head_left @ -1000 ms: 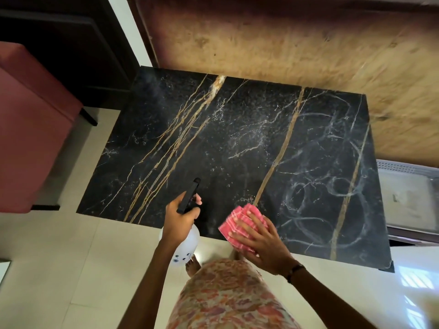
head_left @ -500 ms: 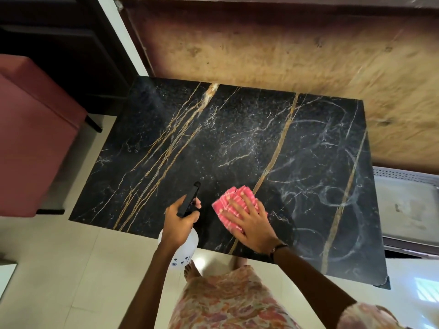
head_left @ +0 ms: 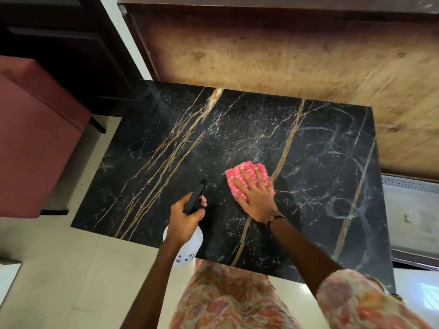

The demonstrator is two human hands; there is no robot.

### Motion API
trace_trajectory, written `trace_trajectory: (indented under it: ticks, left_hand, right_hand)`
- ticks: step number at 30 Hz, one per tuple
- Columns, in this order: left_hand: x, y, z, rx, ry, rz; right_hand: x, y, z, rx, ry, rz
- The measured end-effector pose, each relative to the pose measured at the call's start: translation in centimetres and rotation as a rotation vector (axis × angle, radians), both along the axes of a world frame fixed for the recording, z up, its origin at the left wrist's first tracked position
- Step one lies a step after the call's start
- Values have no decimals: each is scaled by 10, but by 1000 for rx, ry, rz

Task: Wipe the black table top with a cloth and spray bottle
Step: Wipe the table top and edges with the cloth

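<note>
Left hand [head_left: 183,222] grip round spray bottle [head_left: 187,245], contents unclear.

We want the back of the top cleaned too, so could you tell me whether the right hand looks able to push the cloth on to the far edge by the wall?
Probably yes. The right hand lies flat on the pink cloth mid-table, and the black table top beyond it holds nothing.
</note>
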State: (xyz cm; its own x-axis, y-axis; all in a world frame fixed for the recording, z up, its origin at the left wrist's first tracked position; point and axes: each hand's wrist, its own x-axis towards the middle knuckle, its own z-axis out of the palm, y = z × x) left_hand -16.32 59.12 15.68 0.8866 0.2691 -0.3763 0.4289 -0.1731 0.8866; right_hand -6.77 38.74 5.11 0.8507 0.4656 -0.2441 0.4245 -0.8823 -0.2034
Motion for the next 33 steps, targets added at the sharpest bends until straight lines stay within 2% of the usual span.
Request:
trace_trajectory:
  ticks: [3, 7, 9, 12, 15, 17, 19, 22, 26, 30, 33]
  left_hand:
    - [12, 6, -3, 17, -1, -56]
    - [30, 15, -7, 1, -1, -85]
    - [42, 19, -9, -16, 7, -98]
    - [58, 22, -8, -19, 17, -128]
    - [73, 25, -9, -9, 10, -147]
    - [82, 26, -9, -12, 9, -146]
    - [90, 27, -9, -11, 9, -160]
    - [101, 27, -8, -15, 16, -188]
    - [114, 31, -8, -34, 1, -187]
    - [125, 37, -14, -15, 16, -179]
    - [137, 38, -15, -15, 25, -194]
  right_hand:
    - [-22, 23, -6, 10, -41, 169]
    - [-45, -32, -4, -5, -101, 319]
    - [-34, -68, -2, -27, -111, 257]
    - [3, -85, 0, -83, -46, 36]
    - [44, -44, 5, -37, -20, -177]
    - [63, -2, 5, -3, -4, -222]
    - [68, 39, 3, 24, 6, -172]
    - [47, 64, -3, 21, -31, 86]
    - [24, 7, -4, 13, -116, 264]
    - [52, -58, -4, -37, -97, 72]
    - [102, -48, -1, -23, -37, -175]
